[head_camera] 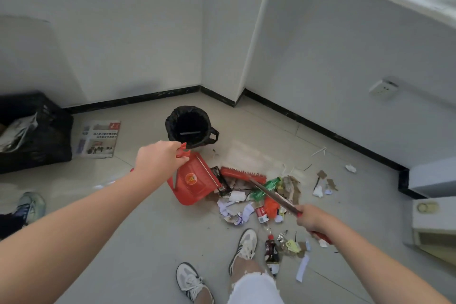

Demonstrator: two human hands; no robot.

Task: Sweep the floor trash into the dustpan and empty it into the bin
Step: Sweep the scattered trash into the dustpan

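Note:
My left hand (158,158) grips the top of the red dustpan's handle; the red dustpan (195,180) stands tilted on the floor with its mouth toward the trash. My right hand (309,217) holds the broom handle (274,194), and the red broom head (243,173) rests at the far side of the trash pile (256,201). The pile holds paper scraps, a green bottle, cardboard bits and wrappers, right beside the dustpan's mouth. A bin (190,127) lined with a black bag stands just behind the dustpan.
A dark drink bottle (272,252) and more scraps lie near my right shoe (244,247). A newspaper (98,139) and a black crate (32,131) sit at the left. Another person's shoe (30,206) is at the far left. White walls with black skirting enclose the corner.

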